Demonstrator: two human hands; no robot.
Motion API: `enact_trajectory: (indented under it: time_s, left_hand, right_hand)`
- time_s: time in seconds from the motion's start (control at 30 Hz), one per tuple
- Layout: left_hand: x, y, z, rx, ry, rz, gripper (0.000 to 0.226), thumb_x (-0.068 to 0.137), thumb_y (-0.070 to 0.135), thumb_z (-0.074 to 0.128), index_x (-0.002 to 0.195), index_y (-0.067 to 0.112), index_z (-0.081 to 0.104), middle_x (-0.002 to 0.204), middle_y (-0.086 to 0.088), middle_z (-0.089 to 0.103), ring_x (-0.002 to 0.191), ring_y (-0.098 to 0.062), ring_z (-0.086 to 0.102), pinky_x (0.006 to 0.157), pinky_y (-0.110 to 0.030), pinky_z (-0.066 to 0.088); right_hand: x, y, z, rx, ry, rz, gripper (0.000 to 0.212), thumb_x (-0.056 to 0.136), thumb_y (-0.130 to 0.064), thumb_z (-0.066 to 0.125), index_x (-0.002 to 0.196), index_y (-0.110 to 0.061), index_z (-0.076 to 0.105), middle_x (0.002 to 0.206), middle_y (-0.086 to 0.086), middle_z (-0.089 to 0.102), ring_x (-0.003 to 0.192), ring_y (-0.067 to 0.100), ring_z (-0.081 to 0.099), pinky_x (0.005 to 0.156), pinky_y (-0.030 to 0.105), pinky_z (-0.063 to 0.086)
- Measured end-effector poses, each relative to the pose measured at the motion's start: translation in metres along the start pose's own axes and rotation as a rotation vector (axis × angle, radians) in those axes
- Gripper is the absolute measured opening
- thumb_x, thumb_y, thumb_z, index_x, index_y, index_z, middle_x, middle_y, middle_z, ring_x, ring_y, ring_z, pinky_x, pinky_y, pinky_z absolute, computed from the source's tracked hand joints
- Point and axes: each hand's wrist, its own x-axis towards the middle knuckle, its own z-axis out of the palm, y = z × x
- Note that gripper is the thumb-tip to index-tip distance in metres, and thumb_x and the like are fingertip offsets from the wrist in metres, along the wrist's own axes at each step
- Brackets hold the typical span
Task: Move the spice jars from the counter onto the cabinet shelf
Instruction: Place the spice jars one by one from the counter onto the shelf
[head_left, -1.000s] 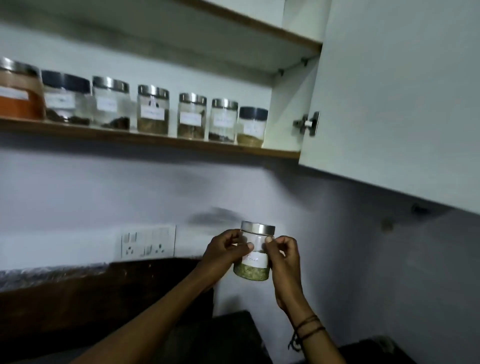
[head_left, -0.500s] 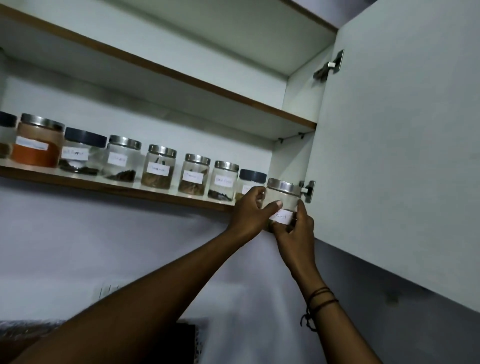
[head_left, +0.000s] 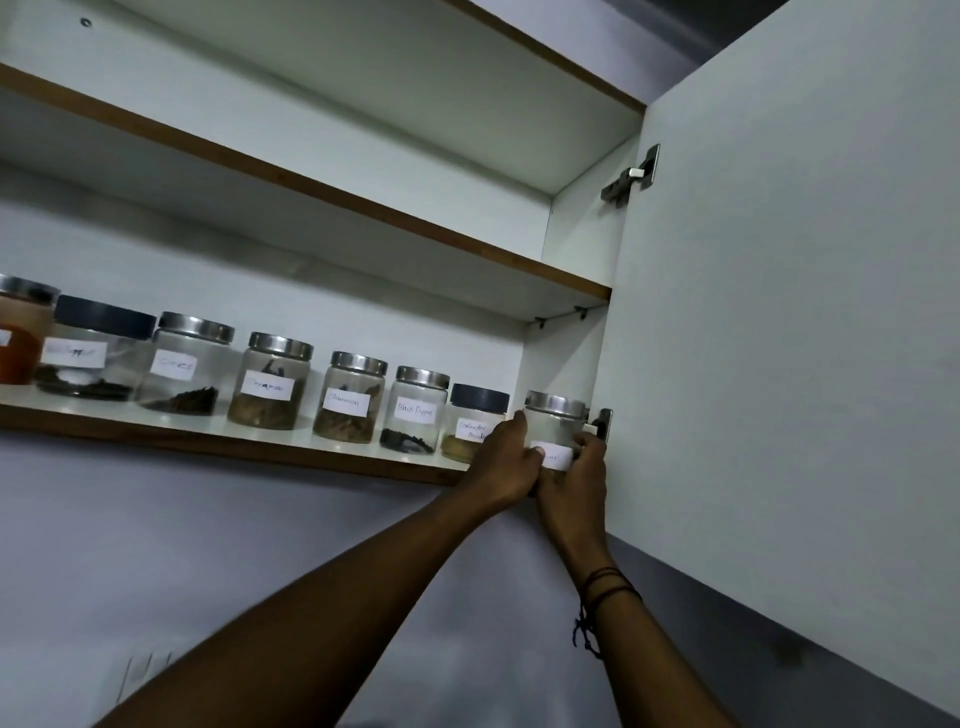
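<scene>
Comparing with half second ago: jar now set at right end of cabinet shelf, pushed deeper between both hands, just right of dark-lidded jar. Left hand clamped on jar's left side, right hand clamped on right side, near door hinge. Placement judged nearly done; release remains. Jar seen as clear glass, steel lid, white handwritten label partly hidden by fingers, upright.

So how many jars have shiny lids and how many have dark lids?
Shiny lids: 6, counting the jar held by the left hand and right hand
Dark lids: 2
Total: 8 jars
</scene>
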Motion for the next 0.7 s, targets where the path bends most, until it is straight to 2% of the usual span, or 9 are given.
enact_trajectory:
  time_s: [0.07, 0.13, 0.2, 0.3, 0.47, 0.57, 0.7]
  left_hand:
    - [0.005, -0.006, 0.001, 0.047, -0.045, 0.007, 0.053, 0.095, 0.011, 0.048, 0.146, 0.005, 0.034, 0.140, -0.018, 0.051, 0.129, -0.032, 0.050, 0.108, -0.044, 0.042]
    - [0.008, -0.013, 0.003, 0.114, -0.055, 0.021, 0.047, 0.094, 0.009, 0.049, 0.139, 0.001, 0.040, 0.135, -0.021, 0.052, 0.125, -0.033, 0.051, 0.106, -0.043, 0.043]
    - [0.007, -0.020, 0.004, 0.176, -0.031, 0.050, 0.032, 0.093, 0.007, 0.049, 0.123, -0.003, 0.052, 0.125, -0.022, 0.054, 0.118, -0.033, 0.053, 0.101, -0.038, 0.044]
    - [0.008, -0.027, 0.005, 0.215, -0.072, 0.060, 0.020, 0.093, 0.005, 0.049, 0.105, -0.006, 0.061, 0.116, -0.023, 0.056, 0.110, -0.032, 0.054, 0.093, -0.033, 0.043]
    - [0.016, -0.024, 0.004, 0.285, -0.204, 0.053, 0.025, 0.095, 0.005, 0.045, 0.110, -0.008, 0.059, 0.120, -0.026, 0.055, 0.113, -0.037, 0.054, 0.097, -0.043, 0.045]
    - [0.018, -0.022, 0.004, 0.318, -0.248, 0.042, 0.028, 0.094, 0.004, 0.044, 0.115, -0.007, 0.058, 0.123, -0.024, 0.055, 0.112, -0.036, 0.056, 0.095, -0.042, 0.047]
    - [0.016, -0.021, 0.004, 0.253, -0.269, 0.016, 0.025, 0.095, 0.006, 0.044, 0.110, -0.007, 0.059, 0.116, -0.022, 0.061, 0.109, -0.035, 0.059, 0.086, -0.038, 0.047]
  right_hand:
    - [0.006, 0.007, 0.004, -0.063, -0.031, -0.011, 0.054, 0.086, -0.012, 0.066, 0.134, -0.016, 0.040, 0.125, 0.010, 0.054, 0.107, 0.022, 0.055, 0.085, 0.030, 0.044]
    - [0.011, 0.014, 0.008, -0.133, -0.047, -0.026, 0.058, 0.086, -0.008, 0.064, 0.138, -0.015, 0.039, 0.127, 0.011, 0.053, 0.102, 0.017, 0.050, 0.084, 0.027, 0.039]
    - [0.015, 0.018, 0.012, -0.187, -0.035, -0.040, 0.059, 0.087, -0.009, 0.062, 0.140, -0.017, 0.038, 0.127, 0.012, 0.051, 0.100, 0.015, 0.047, 0.083, 0.026, 0.036]
    - [0.022, 0.024, 0.020, -0.267, -0.020, -0.038, 0.059, 0.090, -0.011, 0.060, 0.143, -0.017, 0.036, 0.131, 0.013, 0.046, 0.111, 0.025, 0.051, 0.086, 0.025, 0.034]
    - [0.031, 0.029, 0.029, -0.381, -0.098, 0.040, 0.049, 0.090, -0.010, 0.054, 0.137, -0.011, 0.042, 0.129, 0.018, 0.052, 0.117, 0.034, 0.054, 0.091, 0.036, 0.044]
    - [0.033, 0.031, 0.029, -0.485, -0.208, 0.024, 0.034, 0.094, -0.011, 0.047, 0.128, -0.006, 0.047, 0.122, 0.020, 0.056, 0.112, 0.035, 0.056, 0.080, 0.031, 0.041]
    - [0.027, 0.026, 0.017, -0.435, -0.266, -0.009, 0.030, 0.093, -0.006, 0.046, 0.121, -0.004, 0.056, 0.122, 0.018, 0.063, 0.109, 0.030, 0.060, 0.087, 0.031, 0.047]
